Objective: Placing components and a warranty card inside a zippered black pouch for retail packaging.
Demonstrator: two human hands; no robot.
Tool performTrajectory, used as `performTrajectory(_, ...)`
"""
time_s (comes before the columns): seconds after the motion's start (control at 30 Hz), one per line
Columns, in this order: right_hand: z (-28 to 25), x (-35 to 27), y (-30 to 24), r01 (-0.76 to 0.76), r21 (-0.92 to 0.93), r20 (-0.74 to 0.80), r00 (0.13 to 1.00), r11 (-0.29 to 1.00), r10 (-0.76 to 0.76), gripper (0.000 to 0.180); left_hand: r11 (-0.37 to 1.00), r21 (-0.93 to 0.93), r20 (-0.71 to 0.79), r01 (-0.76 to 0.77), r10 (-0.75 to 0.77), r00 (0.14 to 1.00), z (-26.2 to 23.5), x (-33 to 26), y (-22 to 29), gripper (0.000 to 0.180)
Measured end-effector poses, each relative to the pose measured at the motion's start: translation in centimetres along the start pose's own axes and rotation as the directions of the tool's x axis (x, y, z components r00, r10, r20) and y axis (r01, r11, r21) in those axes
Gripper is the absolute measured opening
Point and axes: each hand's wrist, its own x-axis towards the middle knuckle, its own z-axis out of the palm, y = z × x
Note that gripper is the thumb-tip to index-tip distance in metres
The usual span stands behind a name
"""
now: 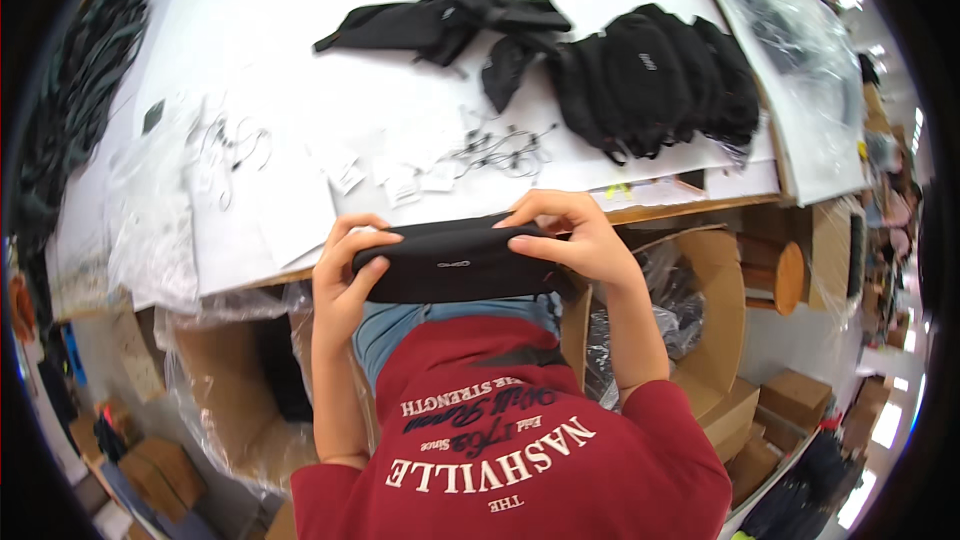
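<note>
A soft black fabric pouch (pixel 450 278) with a small pale print is stretched sideways just off the table's near edge, in front of my body. Its left end is in my left hand (pixel 350 265), thumb on the near face and fingers behind. My right hand (pixel 572 232) grips the other end the same way. Beyond the pouch, white paper tags (pixel 402 185) lie near a tangle of thin black cords (pixel 505 152). A row of similar black pouches (pixel 650 80) sits at the right of the table, and loose black fabric pieces (pixel 430 28) lie farther back.
Clear plastic bags (pixel 155 220) rest at the white table's (pixel 250 30) left, beside a long dark fabric pile (pixel 85 70). More plastic-wrapped goods (pixel 790 25) lie far right. Below the table edge stand open cardboard boxes, one left (pixel 225 360) and one right (pixel 725 315), and a wooden stool (pixel 788 277).
</note>
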Motion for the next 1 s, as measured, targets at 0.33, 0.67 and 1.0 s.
performTrajectory(0.33,-15.8,-0.6,-4.8,0.099,-0.548,-0.78,0.297,0.831,-0.55,0.032,0.904,0.354,-0.384,0.238,-0.091,0.919,-5.7,-1.3,-4.3,0.022)
performTrajectory(0.67,-12.5,2.0,-2.7,-0.06,-0.708,-0.657,0.423,0.704,-0.624,0.037,0.454,0.778,-0.528,0.434,0.1,0.843,-9.5,-2.1,-9.7,0.064)
performTrajectory(1.0,-11.5,3.4,0.8,-0.405,-0.766,-0.639,0.558,0.498,-0.529,0.046,0.366,0.794,-0.534,0.485,0.04,0.844,-11.1,-1.7,-11.3,0.072)
